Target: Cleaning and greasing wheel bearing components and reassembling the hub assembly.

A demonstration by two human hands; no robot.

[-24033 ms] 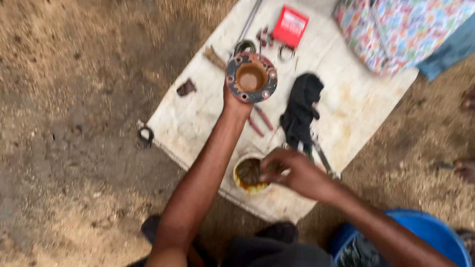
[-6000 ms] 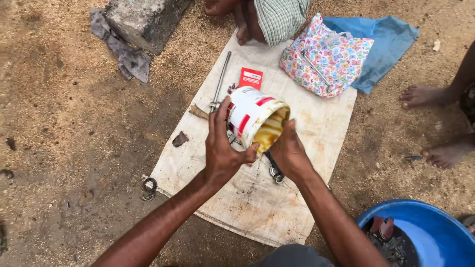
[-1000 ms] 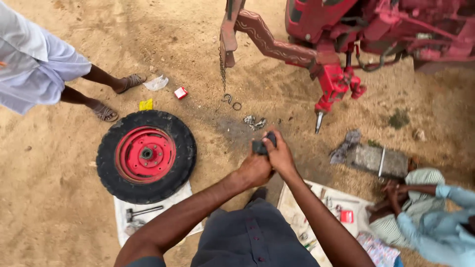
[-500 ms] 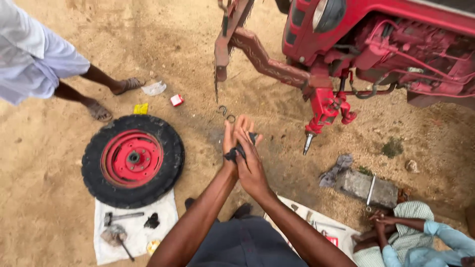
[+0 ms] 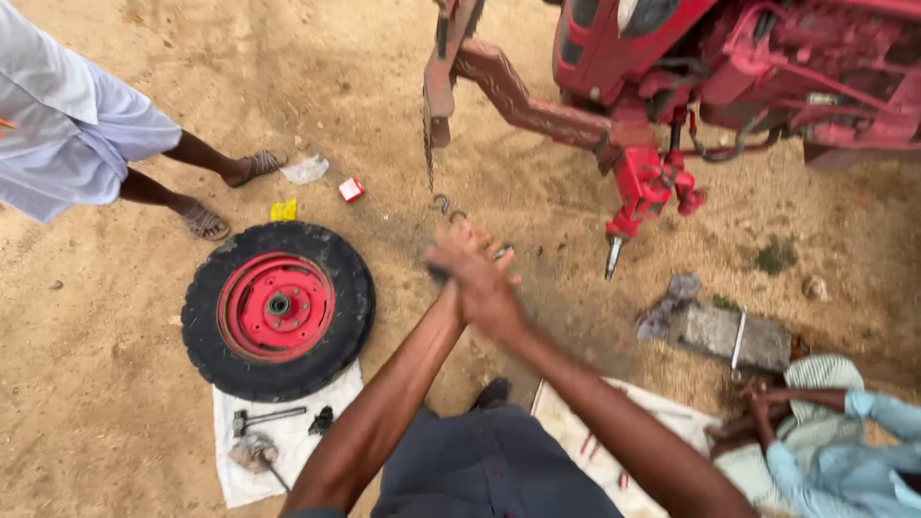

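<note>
Your right hand (image 5: 489, 293) is folded over your left hand (image 5: 451, 251), both pressed together around a small dark part (image 5: 499, 253) that only peeks out at the right edge; blurred, so its axis and your grip can't be told. They hover over sandy ground, just near of the red tractor (image 5: 729, 67) axle arm. Left: rubber tyre (image 5: 278, 309) with red steel rim lying flat, its near edge on a white cloth (image 5: 251, 460).
</note>
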